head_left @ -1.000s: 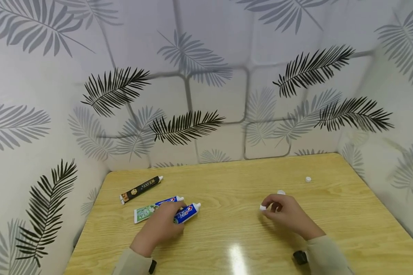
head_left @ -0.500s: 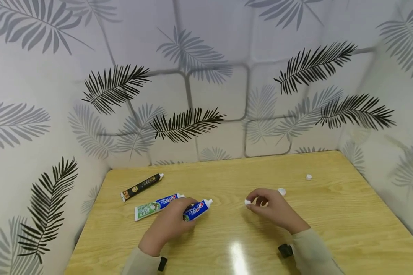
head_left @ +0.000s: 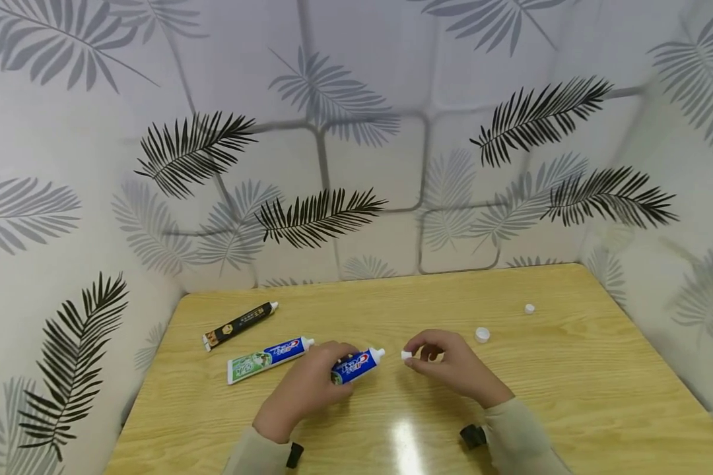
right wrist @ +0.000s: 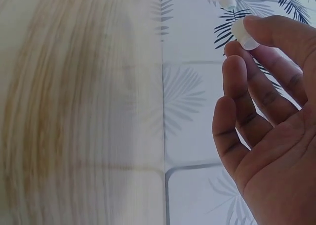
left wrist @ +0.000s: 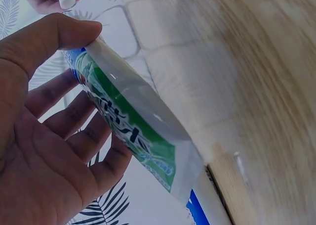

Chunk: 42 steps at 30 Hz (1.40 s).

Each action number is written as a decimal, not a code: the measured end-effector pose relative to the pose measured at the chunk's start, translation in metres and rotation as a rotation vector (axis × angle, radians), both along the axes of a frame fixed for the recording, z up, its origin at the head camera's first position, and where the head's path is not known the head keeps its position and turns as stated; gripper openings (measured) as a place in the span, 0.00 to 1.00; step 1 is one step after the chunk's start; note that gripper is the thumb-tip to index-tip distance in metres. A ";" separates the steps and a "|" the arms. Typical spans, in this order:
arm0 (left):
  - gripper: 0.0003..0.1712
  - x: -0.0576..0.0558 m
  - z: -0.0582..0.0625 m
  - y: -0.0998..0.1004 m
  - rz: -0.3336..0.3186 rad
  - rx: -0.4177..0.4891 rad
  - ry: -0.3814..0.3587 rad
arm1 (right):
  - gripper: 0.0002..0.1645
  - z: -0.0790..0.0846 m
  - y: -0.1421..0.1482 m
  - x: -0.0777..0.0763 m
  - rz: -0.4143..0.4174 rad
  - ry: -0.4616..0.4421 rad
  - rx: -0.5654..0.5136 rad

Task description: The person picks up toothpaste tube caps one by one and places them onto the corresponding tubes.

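Note:
My left hand (head_left: 311,382) grips a blue, green and white toothpaste tube (head_left: 355,366) between thumb and fingers, its uncapped nozzle pointing right. In the left wrist view the tube (left wrist: 133,121) shows its green label and flat white end. Between thumb and fingertips, my right hand (head_left: 451,366) pinches a small white cap (head_left: 407,355), a short gap away from the nozzle. The right wrist view shows this cap (right wrist: 244,35) at the tips of the thumb and index finger.
A second blue and green toothpaste tube (head_left: 267,359) lies left of my left hand. Behind it lies a black tube (head_left: 240,326). Two white caps, a larger one (head_left: 482,335) and a smaller one (head_left: 529,309), rest on the wooden table (head_left: 600,396) at right. A patterned curtain (head_left: 368,165) stands behind.
My left hand has moved right with the toothpaste tube, away from the second tube. My right hand has moved left with the cap, so nozzle and cap are now close together.

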<state>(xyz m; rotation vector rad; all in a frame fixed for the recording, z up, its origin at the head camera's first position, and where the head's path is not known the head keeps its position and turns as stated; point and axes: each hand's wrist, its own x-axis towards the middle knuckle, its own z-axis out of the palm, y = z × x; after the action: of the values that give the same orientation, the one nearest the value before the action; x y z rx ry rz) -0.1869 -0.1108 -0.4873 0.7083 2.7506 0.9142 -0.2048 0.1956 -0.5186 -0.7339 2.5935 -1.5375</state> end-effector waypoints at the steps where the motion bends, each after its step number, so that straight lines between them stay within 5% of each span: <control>1: 0.30 0.000 -0.001 0.000 -0.002 0.003 0.001 | 0.06 0.000 -0.001 0.000 0.003 -0.002 0.003; 42: 0.29 0.001 0.000 0.021 -0.035 0.043 -0.020 | 0.08 0.006 -0.005 0.007 0.085 -0.035 -0.016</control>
<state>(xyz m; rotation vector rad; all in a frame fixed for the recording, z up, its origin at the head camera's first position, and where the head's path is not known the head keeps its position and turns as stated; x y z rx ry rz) -0.1861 -0.0896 -0.4878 0.7485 2.7000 0.9704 -0.1982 0.1902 -0.5130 -0.7993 2.4940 -1.5346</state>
